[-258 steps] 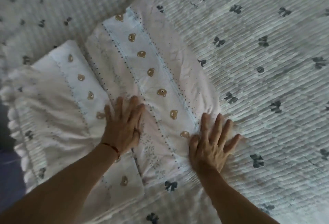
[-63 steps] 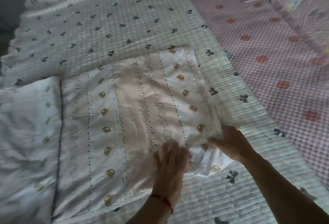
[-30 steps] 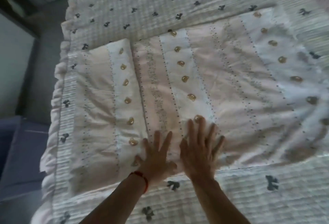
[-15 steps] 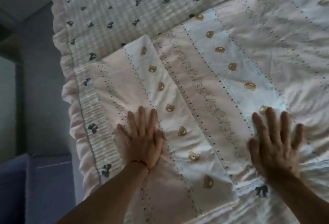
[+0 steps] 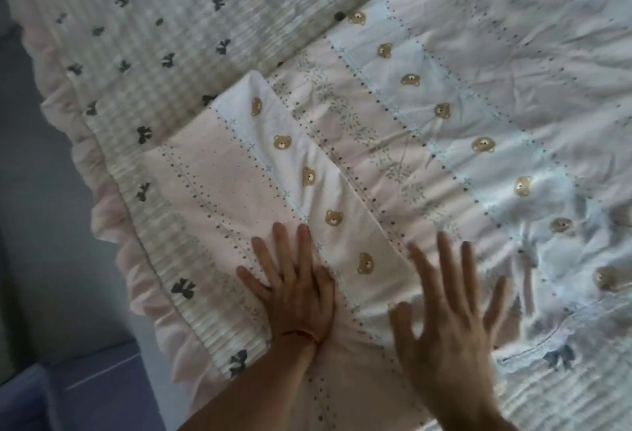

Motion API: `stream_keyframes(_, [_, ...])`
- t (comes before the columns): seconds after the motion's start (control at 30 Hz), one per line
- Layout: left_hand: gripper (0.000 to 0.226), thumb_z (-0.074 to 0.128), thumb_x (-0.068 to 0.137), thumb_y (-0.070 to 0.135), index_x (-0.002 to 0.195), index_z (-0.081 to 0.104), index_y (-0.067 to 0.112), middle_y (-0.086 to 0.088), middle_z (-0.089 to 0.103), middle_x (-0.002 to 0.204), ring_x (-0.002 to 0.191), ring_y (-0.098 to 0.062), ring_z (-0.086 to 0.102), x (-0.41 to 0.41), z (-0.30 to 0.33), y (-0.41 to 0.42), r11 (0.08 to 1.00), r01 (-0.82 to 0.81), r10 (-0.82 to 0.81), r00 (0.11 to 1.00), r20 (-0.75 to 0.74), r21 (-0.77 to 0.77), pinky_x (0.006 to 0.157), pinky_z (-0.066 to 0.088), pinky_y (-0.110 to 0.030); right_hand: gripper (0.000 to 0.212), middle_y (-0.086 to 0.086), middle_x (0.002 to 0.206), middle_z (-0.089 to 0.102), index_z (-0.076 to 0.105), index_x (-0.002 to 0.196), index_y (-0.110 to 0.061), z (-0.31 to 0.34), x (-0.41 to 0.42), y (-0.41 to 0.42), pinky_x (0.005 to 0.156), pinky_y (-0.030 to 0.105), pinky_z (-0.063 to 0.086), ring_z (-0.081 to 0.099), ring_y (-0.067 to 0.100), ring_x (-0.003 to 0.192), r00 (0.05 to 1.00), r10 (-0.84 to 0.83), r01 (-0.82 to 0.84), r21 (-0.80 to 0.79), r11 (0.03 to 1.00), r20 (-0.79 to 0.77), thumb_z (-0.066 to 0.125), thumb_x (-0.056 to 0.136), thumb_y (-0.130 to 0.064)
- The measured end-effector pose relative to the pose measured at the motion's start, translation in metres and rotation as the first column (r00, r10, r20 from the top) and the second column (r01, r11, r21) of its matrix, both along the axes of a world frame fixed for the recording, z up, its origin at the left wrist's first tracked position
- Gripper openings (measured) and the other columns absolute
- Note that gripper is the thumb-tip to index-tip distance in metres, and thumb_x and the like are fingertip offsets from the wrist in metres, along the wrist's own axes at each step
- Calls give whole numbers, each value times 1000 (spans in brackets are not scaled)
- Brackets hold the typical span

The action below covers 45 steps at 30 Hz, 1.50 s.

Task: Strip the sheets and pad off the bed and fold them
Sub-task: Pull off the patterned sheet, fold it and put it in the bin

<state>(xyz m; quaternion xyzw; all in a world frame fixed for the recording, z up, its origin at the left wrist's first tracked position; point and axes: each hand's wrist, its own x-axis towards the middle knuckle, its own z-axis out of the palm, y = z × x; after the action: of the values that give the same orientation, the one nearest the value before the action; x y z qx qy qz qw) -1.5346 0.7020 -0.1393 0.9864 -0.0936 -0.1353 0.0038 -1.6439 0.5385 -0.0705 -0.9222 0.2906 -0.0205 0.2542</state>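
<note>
A folded pink-and-white sheet with small bear prints (image 5: 427,129) lies spread over a quilted pad with dark bow prints (image 5: 164,23). A narrower folded piece of the same bear fabric (image 5: 260,174) lies along its left side, partly on top of it. My left hand (image 5: 294,287) lies flat with straight fingers on this narrower piece, a red string at the wrist. My right hand (image 5: 448,324) is spread open, fingers straight, over the near edge of the wider sheet. The right part of the sheet is wrinkled.
The pad's pale ruffled edge (image 5: 113,232) runs down the left side, where the bed ends. Beyond it is a grey floor (image 5: 34,191), and a blue-purple object (image 5: 68,393) sits at the lower left.
Over the last half second my right hand has slid left, closer to my left hand. The left hand stays flat on the narrower piece. The view has shifted nearer.
</note>
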Motion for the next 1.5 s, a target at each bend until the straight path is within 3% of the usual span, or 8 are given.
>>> stream_keyframes(0.13, [73,24,95,44,161,-1,27,-10,-9,168,152,-45,-11,0,-1,-4,998,15,-14,1000,-26,54,110,3,-78,76,18,167,16,34,157,-22,-38,16,73,115,73,16,14,42,154,988,-29,17,-79,997,-151,43,87,-48])
stream_keyframes(0.27, [73,34,92,42,160,18,20,-16,8,167,150,-52,4,1,3,3,998,67,-66,997,-41,15,107,11,-80,83,18,166,22,39,155,-24,-58,14,74,114,72,20,22,42,152,990,-67,50,-139,989,-122,50,77,-49])
stream_keyframes(0.4, [84,48,78,52,154,38,17,-19,23,164,147,-53,21,18,34,25,935,345,-349,936,-44,-81,107,22,-77,89,16,166,22,34,156,-26,-71,20,73,114,72,19,23,40,152,988,-112,94,-164,982,-104,51,72,-49])
stream_keyframes(0.53, [85,46,84,49,160,21,23,-9,4,169,154,-41,4,120,65,34,818,552,-545,834,87,-162,112,15,-76,85,16,166,25,39,154,-23,-68,20,79,115,71,19,24,40,152,989,-133,121,-167,979,-65,49,75,-49])
stream_keyframes(0.7, [69,19,97,53,161,5,33,-3,-2,169,154,-37,-4,278,34,-25,744,664,-668,739,88,80,113,10,-74,85,17,165,26,34,156,-25,-69,22,74,116,70,17,22,41,152,993,-111,103,-144,984,-47,48,75,-48])
stream_keyframes(0.93, [73,26,94,46,160,-2,35,-1,-5,169,155,-35,-3,281,6,-35,706,702,-708,696,122,93,117,6,-70,65,18,164,28,41,154,-22,-72,20,73,116,71,16,23,42,152,990,-138,135,-114,984,-17,33,94,-46])
stream_keyframes(1.23, [73,24,92,44,161,5,32,-1,-2,170,154,-38,-3,283,1,-38,718,694,-696,711,96,65,117,4,-70,67,17,163,31,46,151,-18,-76,23,74,117,70,14,21,43,152,988,-153,152,-96,984,-3,19,99,-51])
stream_keyframes(1.5, [72,22,92,47,160,1,36,1,-6,169,154,-38,-6,289,-9,-40,725,685,-689,720,87,68,116,3,-72,70,14,167,21,36,157,-22,-62,23,70,120,67,11,13,38,155,991,-135,131,-130,983,-22,37,91,-46])
